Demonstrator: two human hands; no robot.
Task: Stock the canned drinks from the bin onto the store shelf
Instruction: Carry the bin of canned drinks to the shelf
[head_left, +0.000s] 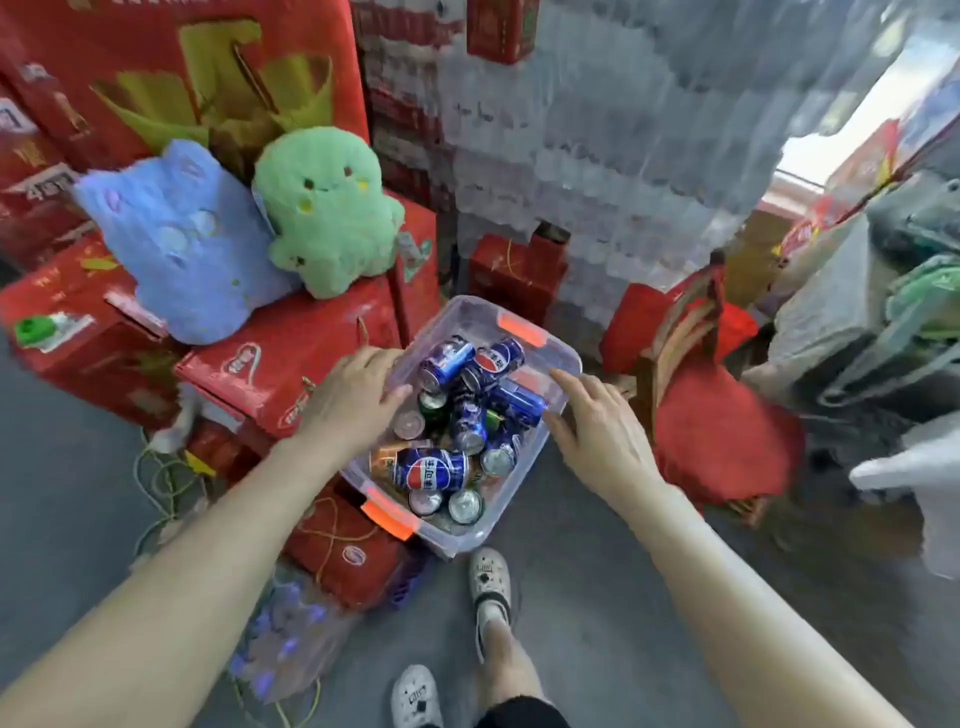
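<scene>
A clear plastic bin (560, 358) with orange latches sits low in front of me, resting partly on red cartons. It holds several canned drinks, mostly blue cola cans (435, 470), along with an orange can (383, 458) and a green one (432, 404). My left hand (349, 395) rests on the bin's left rim, fingers curled over the edge. At the bin's right rim is my right hand (597, 431), fingers spread and touching the edge. Neither hand holds a can. No store shelf is in sight.
Red cartons (291, 358) are stacked left of the bin, with a blue plush (182, 244) and a green plush (327, 208) on top. Shrink-wrapped bottle packs (597, 156) rise behind. A wooden chair with red cushion (711, 415) stands right. My feet in white clogs (488, 577) stand below.
</scene>
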